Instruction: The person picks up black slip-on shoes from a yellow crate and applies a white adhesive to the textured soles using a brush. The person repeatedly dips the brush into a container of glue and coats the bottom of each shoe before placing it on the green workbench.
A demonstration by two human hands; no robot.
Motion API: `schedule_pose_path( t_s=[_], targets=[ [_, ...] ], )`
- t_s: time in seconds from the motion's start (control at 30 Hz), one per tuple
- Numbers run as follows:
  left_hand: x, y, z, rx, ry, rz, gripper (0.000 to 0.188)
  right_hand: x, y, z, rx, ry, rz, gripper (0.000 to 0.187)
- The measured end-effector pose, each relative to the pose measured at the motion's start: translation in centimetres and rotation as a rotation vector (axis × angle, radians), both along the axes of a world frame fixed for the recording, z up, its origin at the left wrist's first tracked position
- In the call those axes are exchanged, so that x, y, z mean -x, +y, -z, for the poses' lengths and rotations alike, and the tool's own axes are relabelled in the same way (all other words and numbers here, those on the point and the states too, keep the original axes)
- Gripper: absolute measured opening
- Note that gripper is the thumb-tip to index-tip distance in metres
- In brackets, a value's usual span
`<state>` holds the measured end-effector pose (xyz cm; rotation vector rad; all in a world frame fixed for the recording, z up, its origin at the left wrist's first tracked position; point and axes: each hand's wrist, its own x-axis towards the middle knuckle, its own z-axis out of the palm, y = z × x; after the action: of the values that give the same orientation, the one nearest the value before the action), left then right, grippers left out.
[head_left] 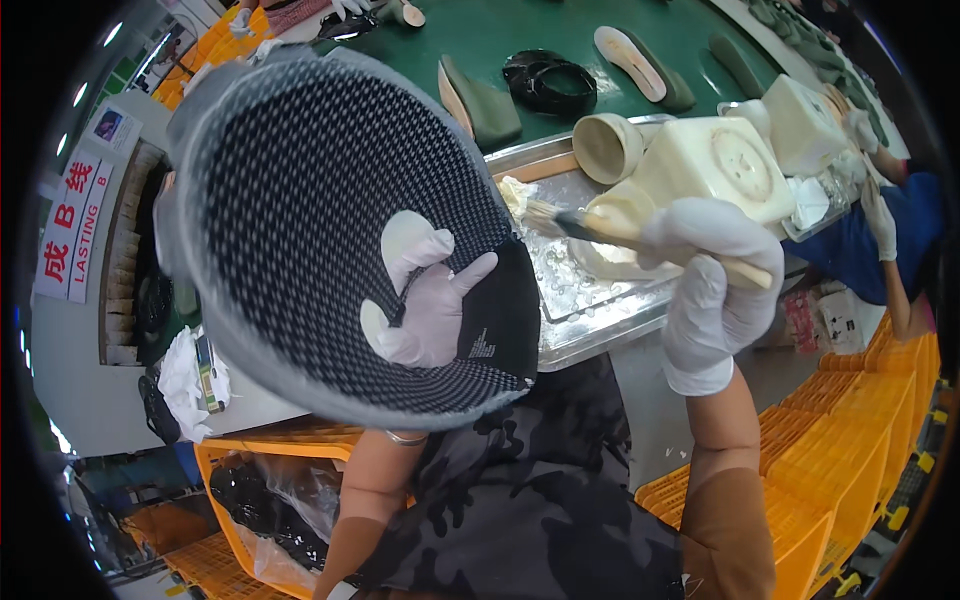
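A large hollow shoe upper (pixel 300 200), lined with black-and-white dotted fabric and with a fuzzy grey rim, fills the left half. My left hand (pixel 430 325), in a white glove, holds it; the wrist passes behind the near rim and the fingers show inside, beside two pale rounded patches. A black panel (pixel 500 310) lies right of the fingers. My gloved right hand (pixel 710 300) is closed round the wooden handle of a flat brush (pixel 600 230). The bristles point left, over a metal tray (pixel 590 335), close to the upper's right edge.
White plastic containers (pixel 715 165) and a cream cup (pixel 605 148) stand on the tray. Green shoe lasts (pixel 490 105) and a black shoe piece (pixel 550 85) lie on the green table (pixel 460 30). Orange crates (pixel 810 490) flank me. A co-worker's gloved hand (pixel 880 225) is at right.
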<state>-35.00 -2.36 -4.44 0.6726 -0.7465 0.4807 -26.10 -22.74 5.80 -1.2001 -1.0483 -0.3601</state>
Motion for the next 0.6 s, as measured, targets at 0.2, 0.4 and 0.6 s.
schedule_pose_path(
  t_s=[0.2, 0.4, 0.6],
  targets=[
    [0.4, -1.8, 0.1, 0.025, 0.13, -0.179, 0.093, 0.3, 1.0, 1.6, 0.154, 0.086, 0.039, 0.013],
    [1.7, 0.2, 0.9, -0.095, 0.129, -0.204, 0.098, 1.6, 0.5, -0.3, 0.207, 0.293, -0.033, 0.016],
    [1.3, -0.1, 0.4, -0.047, 0.22, -0.008, 0.091, 1.0, 0.9, 1.6, 0.217, 0.21, 0.013, 0.033]
  ],
)
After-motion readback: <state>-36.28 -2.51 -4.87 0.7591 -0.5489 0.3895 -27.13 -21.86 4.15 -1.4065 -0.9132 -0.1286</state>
